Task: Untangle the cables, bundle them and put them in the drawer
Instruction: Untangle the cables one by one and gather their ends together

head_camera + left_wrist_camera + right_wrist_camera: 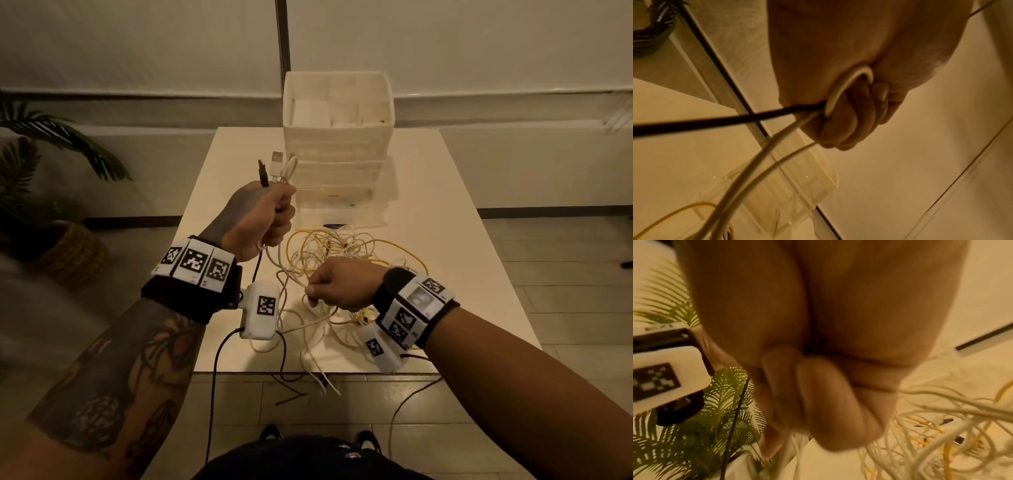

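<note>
1. Far left: potted palm on the floor, in a woven basket pot, well apart from the counter.
2. Left hand raised above the counter's left part, fist curled tight round several cable ends. A black plug and a white USB plug stick up out of the fist, w/ a white loop just beside them.
3. Left wrist view: fingers wrapped round a black cable and white cables; one white strand loops out over the fist and back in.
4. Below the fist, the black & white strands hang down to the counter and run into the tangle.
5. Centre: tangle of white and yellow cables lying on the counter, between the two hands and in front of the drawer unit. A few white strands trail off the near counter edge.
6. Drawer unit = white/clear plastic, stacked, at the far side of the counter; lowest drawer sits out further than the ones above. No cables seen in it.
7. Right hand low over the tangle, fingers curled, pinching white strands at the fingertips. Right wrist view blurred; fingers closed, thin white strands coming out beneath them.
8. Marker-tagged wrist bands on both arms, w/ dark leads hanging below the counter edge.
</note>
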Demonstrator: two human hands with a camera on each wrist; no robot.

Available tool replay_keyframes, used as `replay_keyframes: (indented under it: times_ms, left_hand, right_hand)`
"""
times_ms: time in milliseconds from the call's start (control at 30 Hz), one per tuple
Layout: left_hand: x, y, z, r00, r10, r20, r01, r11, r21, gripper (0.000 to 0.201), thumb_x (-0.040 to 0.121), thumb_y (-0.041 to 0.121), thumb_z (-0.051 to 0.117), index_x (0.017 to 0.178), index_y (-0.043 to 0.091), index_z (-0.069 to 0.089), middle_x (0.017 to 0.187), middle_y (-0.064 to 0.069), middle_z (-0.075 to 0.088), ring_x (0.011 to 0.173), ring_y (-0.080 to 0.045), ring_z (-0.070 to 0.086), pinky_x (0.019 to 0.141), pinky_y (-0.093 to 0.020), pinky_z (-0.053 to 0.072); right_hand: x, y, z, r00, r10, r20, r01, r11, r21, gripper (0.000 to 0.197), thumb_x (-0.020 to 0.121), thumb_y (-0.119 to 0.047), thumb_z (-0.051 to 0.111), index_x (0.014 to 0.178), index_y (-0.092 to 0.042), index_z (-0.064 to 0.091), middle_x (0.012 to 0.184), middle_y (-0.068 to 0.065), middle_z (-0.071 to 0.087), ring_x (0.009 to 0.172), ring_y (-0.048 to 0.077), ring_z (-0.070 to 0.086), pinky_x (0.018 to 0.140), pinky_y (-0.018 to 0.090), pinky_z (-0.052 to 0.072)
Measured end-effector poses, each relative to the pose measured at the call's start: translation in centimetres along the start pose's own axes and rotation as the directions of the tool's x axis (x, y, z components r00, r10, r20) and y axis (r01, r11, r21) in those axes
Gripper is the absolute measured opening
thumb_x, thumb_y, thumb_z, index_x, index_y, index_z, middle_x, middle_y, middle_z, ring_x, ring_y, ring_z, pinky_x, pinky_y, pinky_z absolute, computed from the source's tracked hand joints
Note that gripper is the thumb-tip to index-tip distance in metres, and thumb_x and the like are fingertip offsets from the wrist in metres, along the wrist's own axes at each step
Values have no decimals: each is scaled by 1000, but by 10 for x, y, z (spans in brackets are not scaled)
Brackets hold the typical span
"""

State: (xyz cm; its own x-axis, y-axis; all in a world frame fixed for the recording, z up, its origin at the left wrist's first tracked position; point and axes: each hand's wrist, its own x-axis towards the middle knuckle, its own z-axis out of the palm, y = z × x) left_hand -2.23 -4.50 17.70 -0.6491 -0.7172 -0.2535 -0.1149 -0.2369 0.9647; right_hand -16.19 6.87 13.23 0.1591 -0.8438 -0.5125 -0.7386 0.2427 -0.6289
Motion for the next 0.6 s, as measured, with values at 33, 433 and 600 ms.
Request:
replay_keyframes:
  times_ms: [33, 433, 600]
  left_hand:
    - [-1, 1, 0, 1000, -5, 12, 5, 1000, 13, 45, 100, 23, 40, 55, 23, 34, 49, 4, 23, 40, -11, 18, 37, -22, 17]
    - [-8, 4, 10, 973, -116, 200, 132, 988, -73, 48, 99, 22, 30, 52, 18, 32, 43, 3, 25, 36, -9, 17, 41, -21, 8]
    - [-11, 10, 9, 965, -173, 196, 180, 984, -17, 41, 91, 19, 28, 50, 16, 33, 44, 1, 27, 40, -11, 13, 43, -22, 6]
  right_hand:
    - [1, 2, 1, 999, -1, -33, 0, 999, -43, 34, 99, -37, 51, 89, -14, 74, 67, -2, 61, 51, 12, 51, 49, 20, 43]
    - [8, -14, -10, 796, -211, -567, 411, 876, 252, 64, 93, -14, 60, 149, -22, 29, 124, -7, 57, 70, 19, 55, 69, 32, 51]
    - [12, -10, -15, 754, -214, -621, 481, 824, 299, 18, 97, -5, 51, 93, -20, 60, 68, -8, 57, 58, 13, 45, 57, 34, 41]
